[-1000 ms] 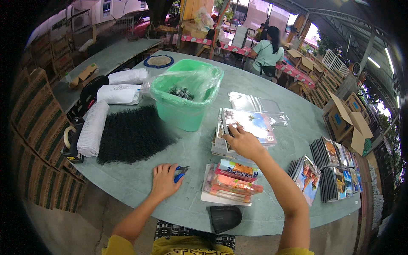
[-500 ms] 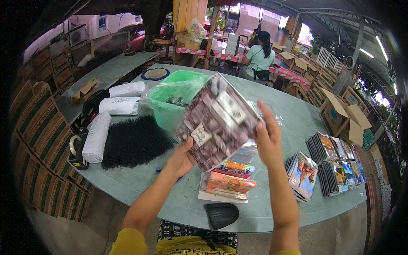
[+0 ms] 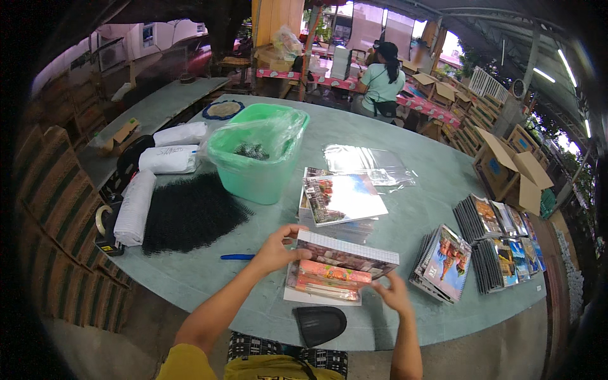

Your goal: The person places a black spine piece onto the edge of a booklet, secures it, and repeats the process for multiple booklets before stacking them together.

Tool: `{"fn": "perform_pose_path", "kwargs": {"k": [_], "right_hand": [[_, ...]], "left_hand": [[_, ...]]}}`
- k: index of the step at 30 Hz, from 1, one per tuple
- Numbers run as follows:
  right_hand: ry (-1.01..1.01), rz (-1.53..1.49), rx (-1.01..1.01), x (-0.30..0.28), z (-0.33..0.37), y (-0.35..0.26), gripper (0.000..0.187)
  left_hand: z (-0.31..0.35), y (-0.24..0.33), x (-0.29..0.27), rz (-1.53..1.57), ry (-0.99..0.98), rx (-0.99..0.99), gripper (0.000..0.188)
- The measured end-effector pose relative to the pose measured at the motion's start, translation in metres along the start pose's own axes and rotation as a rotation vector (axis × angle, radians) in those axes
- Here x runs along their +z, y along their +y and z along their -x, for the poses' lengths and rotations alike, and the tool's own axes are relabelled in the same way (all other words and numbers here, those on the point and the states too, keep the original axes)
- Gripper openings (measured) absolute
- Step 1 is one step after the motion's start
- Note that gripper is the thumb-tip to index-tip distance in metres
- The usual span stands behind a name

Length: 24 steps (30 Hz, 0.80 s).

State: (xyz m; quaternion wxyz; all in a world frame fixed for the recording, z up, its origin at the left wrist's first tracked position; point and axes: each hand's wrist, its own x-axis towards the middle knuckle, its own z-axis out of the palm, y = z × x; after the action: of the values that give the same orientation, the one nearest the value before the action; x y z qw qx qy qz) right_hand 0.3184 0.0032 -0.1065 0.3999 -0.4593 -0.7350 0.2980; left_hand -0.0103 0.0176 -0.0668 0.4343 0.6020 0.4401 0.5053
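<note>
Both my hands hold a notebook [image 3: 345, 248] with a grey-brown picture cover, its white page edge turned up. My left hand [image 3: 278, 252] grips its left end, thumb on the near side. At the right end, the fingers of my right hand [image 3: 392, 292] close on its lower corner. Just in front of it lie orange printed packets [image 3: 329, 282] on a white sheet [image 3: 310, 299]. Beyond it stands a stack of picture-covered notebooks [image 3: 345, 197], the top one glossy with glare. A blue pen [image 3: 237, 257] lies left of my left hand.
A green bin [image 3: 256, 177] lined with clear plastic stands beside a heap of black coils [image 3: 190, 215]. White rolls [image 3: 134, 209] and a tape dispenser [image 3: 107, 228] lie left. Clear sleeves [image 3: 367, 163] lie beyond; spiral notebooks [image 3: 446, 263] sit right. A black curved piece [image 3: 322, 325] lies near the front edge.
My hands have lowered the notebook toward me and turned it from cover-up to edge-up. The notebook stack and clear sleeves behind it now show.
</note>
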Motion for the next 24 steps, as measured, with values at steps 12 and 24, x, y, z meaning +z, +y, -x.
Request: {"fn": "perform_pose_path", "kwargs": {"k": [12,24], "right_hand": [[0.643,-0.462,0.079,0.053,-0.056,-0.075,0.02],[0.871,0.054,-0.178,0.05,-0.053,-0.08,0.013]], "left_hand": [[0.046,0.006,-0.071,-0.461,0.292,0.13,0.033],[0.11,-0.058,-0.255,-1.258,1.058,-0.445,0.029]]}}
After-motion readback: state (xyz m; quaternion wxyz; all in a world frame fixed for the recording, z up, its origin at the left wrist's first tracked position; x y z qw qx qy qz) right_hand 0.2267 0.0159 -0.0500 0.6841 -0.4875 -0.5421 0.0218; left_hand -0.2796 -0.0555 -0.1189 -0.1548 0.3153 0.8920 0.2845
